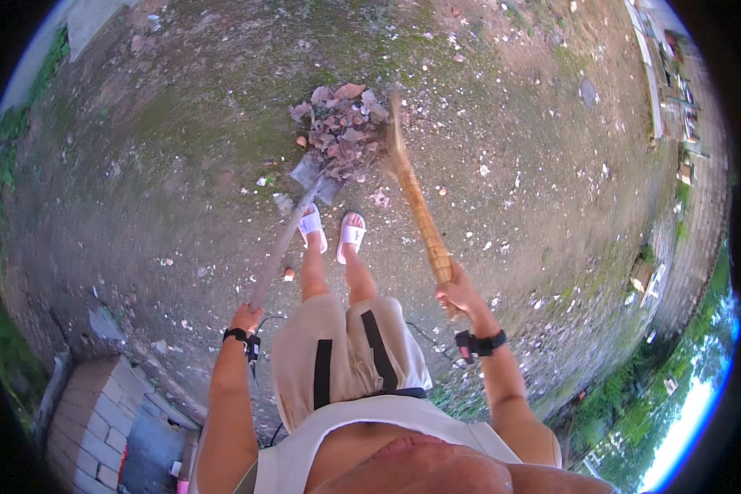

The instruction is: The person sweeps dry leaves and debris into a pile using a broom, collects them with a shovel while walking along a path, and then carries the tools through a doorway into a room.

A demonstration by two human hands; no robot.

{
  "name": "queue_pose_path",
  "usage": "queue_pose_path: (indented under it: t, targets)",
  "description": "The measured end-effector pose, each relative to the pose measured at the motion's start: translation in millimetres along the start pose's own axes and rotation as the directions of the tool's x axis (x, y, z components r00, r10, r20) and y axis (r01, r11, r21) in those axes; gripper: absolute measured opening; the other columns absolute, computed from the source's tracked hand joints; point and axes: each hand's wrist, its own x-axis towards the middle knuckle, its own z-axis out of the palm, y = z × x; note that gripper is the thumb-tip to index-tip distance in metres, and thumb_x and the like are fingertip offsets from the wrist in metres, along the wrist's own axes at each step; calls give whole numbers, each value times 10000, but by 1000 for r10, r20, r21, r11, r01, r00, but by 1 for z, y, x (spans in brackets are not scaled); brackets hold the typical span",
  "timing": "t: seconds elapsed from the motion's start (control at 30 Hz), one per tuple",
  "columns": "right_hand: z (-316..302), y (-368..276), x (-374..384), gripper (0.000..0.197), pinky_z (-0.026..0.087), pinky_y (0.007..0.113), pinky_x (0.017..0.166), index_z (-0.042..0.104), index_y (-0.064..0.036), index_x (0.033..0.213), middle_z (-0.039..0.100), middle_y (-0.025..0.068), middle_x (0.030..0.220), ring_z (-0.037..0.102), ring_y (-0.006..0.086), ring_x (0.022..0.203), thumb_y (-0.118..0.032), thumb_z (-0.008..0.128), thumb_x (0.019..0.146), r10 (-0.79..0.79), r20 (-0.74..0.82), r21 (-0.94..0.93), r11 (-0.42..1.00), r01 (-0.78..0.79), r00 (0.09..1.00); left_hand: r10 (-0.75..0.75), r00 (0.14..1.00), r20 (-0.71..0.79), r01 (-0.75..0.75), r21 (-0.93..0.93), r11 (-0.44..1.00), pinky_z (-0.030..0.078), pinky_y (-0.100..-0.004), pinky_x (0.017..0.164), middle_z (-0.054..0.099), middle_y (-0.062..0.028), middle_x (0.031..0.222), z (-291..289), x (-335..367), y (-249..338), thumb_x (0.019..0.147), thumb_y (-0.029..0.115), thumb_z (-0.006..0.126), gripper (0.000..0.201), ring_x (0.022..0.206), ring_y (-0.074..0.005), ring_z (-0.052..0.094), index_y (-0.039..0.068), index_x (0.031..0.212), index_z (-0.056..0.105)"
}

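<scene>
My left hand (244, 319) is closed round the upper end of a long shovel handle. The shovel (284, 244) slants away from me, its grey metal blade low at the ground in front of my feet. A heap of dry brown leaves (343, 133) lies on and beyond the blade, hiding its far edge. In my right hand (461, 295) is the bound handle of a straw broom (420, 207). The broom's far end, somewhat blurred, reaches the right side of the leaf heap. Both wrists wear black straps with small devices.
Bare, mossy earth (181, 107) strewn with pale litter bits spreads all round. My feet in white slides (351, 235) stand just behind the blade. A block structure (90, 420) is at the lower left. A brick-paved strip (708, 206) with odds and ends runs along the right.
</scene>
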Motion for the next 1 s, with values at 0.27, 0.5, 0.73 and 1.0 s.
queue_pose_path:
  t: [0.27, 0.5, 0.73, 1.0]
  targets:
    - [-7, -152, 100, 908, 530, 461, 689, 136, -262, 1480, 664, 192, 902, 656, 374, 825, -76, 603, 724, -323, 40, -924, 349, 159, 945, 95, 990, -106, -92, 34, 995, 502, -404, 634, 649, -149, 756, 44, 16, -34, 801, 475, 660, 522, 702, -284, 659, -3, 996, 582]
    - [25, -143, 206, 846, 553, 440, 683, 88, -255, 1481, 672, 171, 945, 678, 319, 844, -106, 585, 813, -386, 48, -999, 4, 53, 921, 99, 989, -113, -108, -78, 991, 413, -306, 431, 547, -40, 582, 57, -7, -12, 815, 389, 680, 387, 484, -147, 551, 25, 848, 553]
    - [-54, -76, 118, 841, 554, 432, 661, 102, -240, 1480, 667, 179, 974, 681, 289, 865, -116, 593, 809, -177, 23, -996, -92, 7, 984, 52, 997, -53, -57, -84, 995, 499, -407, 617, 648, -150, 748, 74, 1, -13, 786, 473, 684, 523, 643, -282, 656, -2, 971, 567]
    - [-114, -138, 47, 955, 484, 352, 423, 181, -308, 1471, 645, 150, 744, 630, 242, 556, 26, 639, 702, 8, -103, -848, 521, -92, 995, 100, 989, -110, -105, -39, 994, 501, -421, 668, 664, -166, 814, 80, 23, -48, 798, 475, 676, 530, 717, -294, 672, -1, 1007, 572]
